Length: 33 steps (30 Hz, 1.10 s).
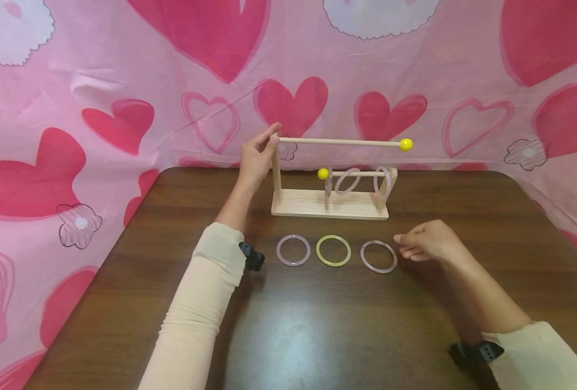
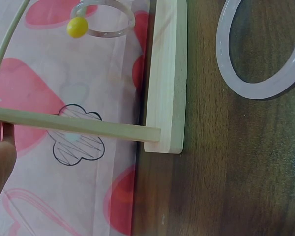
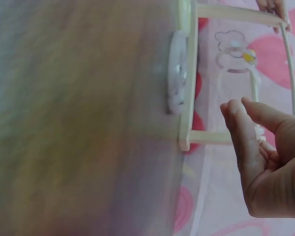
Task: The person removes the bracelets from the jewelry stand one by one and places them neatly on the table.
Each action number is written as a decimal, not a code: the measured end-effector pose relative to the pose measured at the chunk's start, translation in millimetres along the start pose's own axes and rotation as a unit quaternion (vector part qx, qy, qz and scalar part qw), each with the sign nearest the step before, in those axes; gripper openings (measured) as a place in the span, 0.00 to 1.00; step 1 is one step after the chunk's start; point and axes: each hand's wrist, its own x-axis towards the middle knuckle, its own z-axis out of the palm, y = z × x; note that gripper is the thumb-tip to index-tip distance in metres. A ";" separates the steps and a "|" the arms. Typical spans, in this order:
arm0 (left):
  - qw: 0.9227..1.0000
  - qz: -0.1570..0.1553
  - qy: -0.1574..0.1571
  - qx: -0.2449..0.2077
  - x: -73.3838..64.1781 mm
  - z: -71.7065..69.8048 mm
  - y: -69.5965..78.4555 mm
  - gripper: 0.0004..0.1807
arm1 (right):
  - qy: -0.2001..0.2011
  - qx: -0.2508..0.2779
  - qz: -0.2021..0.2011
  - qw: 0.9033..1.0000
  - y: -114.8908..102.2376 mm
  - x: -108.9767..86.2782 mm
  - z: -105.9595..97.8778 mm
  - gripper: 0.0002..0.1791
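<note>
A pale wooden bangle stand (image 1: 329,206) has two posts and two rods, each rod tipped with a yellow ball. My left hand (image 1: 259,157) grips the top of its tall left post (image 1: 276,173), thumb and fingers about the wood. The upper rod (image 1: 342,142) is bare, while three pinkish bangles (image 1: 328,187) hang on the lower one. In front lie a lilac bangle (image 1: 294,264), a yellow-green bangle (image 1: 334,265) and a greyish-lilac bangle (image 1: 380,271) in a row. Just right of the last, my right hand (image 1: 430,241) holds nothing, its fingers loosely bent.
The stand is near the back of a dark brown wooden table (image 1: 288,336). Behind it hangs a pink cloth (image 1: 171,70) printed with hearts and flowers. A black strapped device (image 1: 253,257) sits on the left wrist, another (image 1: 476,353) on the right.
</note>
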 end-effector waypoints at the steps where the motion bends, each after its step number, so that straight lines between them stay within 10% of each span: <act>1: 1.000 0.001 0.000 0.000 0.0 0.0 0.1 0.18 | 0.000 -0.006 -0.007 1.000 -2.7 0.1 0.0 0.25; 8: 1.000 -0.007 -0.002 0.004 -0.8 -0.6 0.5 0.18 | 0.030 -0.032 -0.058 0.997 -20.0 4.2 8.6 0.27; 22: 1.000 -0.009 0.000 0.004 0.2 -1.4 1.3 0.18 | 0.211 0.021 -0.133 0.968 -40.8 25.8 43.1 0.23; 33: 1.000 -0.017 -0.002 0.001 -0.6 -0.8 1.4 0.19 | 0.244 0.098 -0.169 0.950 -64.5 50.3 60.5 0.20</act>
